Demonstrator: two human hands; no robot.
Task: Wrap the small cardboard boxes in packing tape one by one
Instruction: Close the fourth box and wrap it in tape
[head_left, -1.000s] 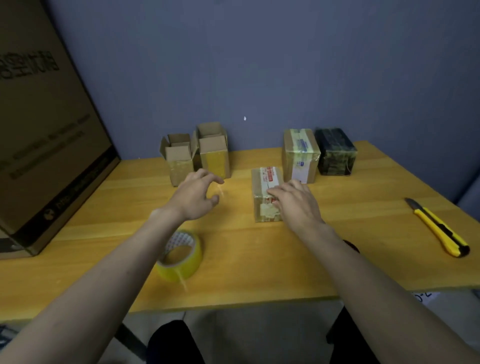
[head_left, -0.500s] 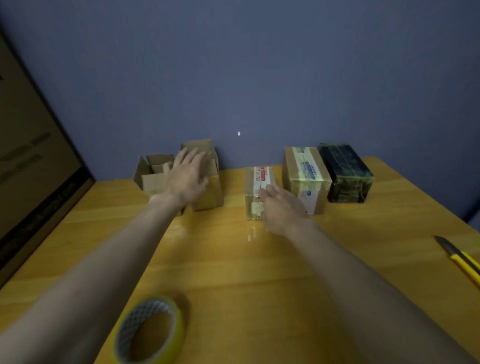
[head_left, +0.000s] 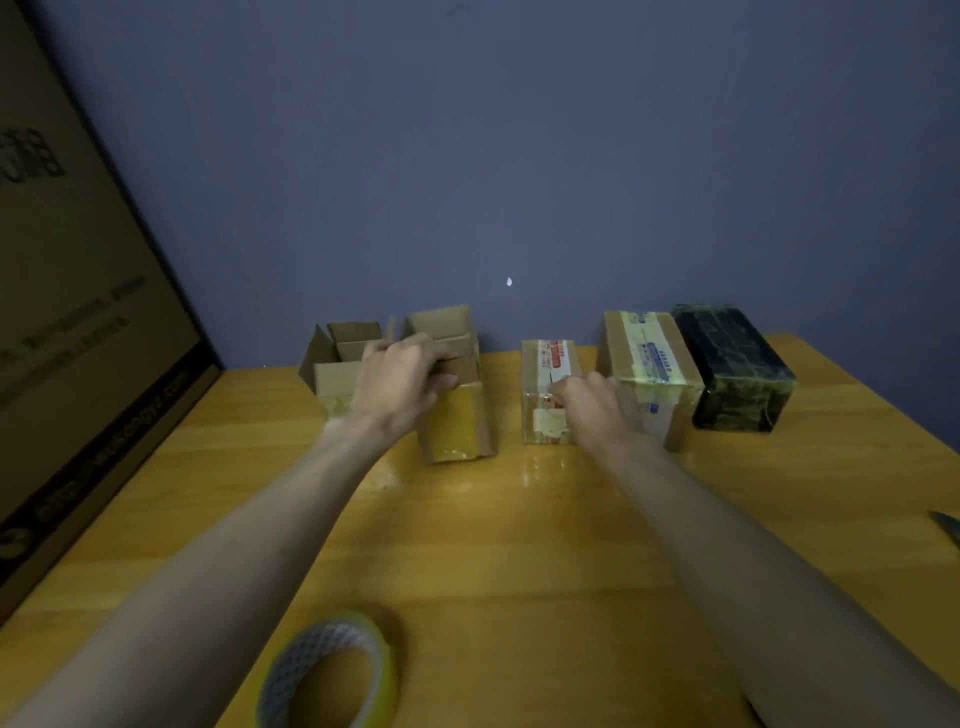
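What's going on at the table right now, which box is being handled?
A person is working along a row of small boxes by the wall. The left hand grips the flaps of an open cardboard box, apparently picking the next one to wrap. The right hand rests curled on a taped box next to two more wrapped boxes. The tape roll lies untouched on the near edge of the table.

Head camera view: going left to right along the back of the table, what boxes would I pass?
Big cardboard carton leaning at the left → open box with flaps up → open box gripped by the left hand → small taped box under the right hand → taller taped box → black wrapped box.
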